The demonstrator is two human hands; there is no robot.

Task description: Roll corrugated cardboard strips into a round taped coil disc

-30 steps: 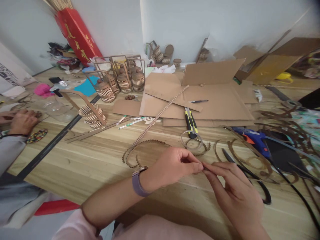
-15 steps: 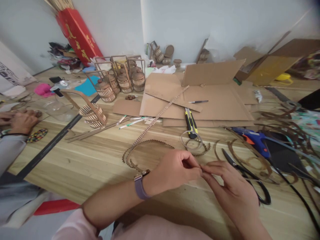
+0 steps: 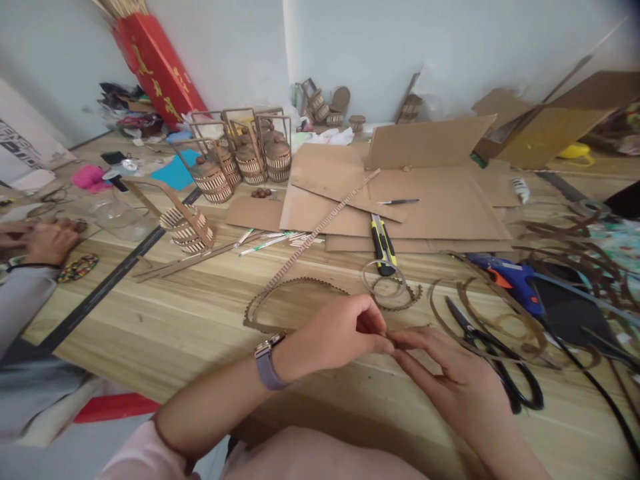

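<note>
My left hand (image 3: 335, 333), with a watch on its wrist, pinches thumb against fingers above the near side of the table. Its fingertips meet those of my right hand (image 3: 455, 370), which pinches as well. What lies between them is small, brownish and mostly hidden, so I cannot make it out. Behind my left hand, a long notched brown strip (image 3: 300, 257) curls on the wood and stretches back onto the cardboard. A clear ring (image 3: 367, 277) and a small notched loop (image 3: 413, 298) lie just beyond my fingertips. Black-handled scissors (image 3: 533, 387) rest beside my right hand.
A yellow-black utility knife (image 3: 383, 243) and a pen (image 3: 403, 201) lie by the cardboard sheets (image 3: 440, 200). At right are a blue glue gun (image 3: 520, 283) and curled brown strips. Several small lidded baskets (image 3: 250, 163) stand at back left. A co-worker's hands (image 3: 47, 241) are at far left.
Both my hands have shifted slightly left, fingertips still together. The notched strip and the tools lie as before.
</note>
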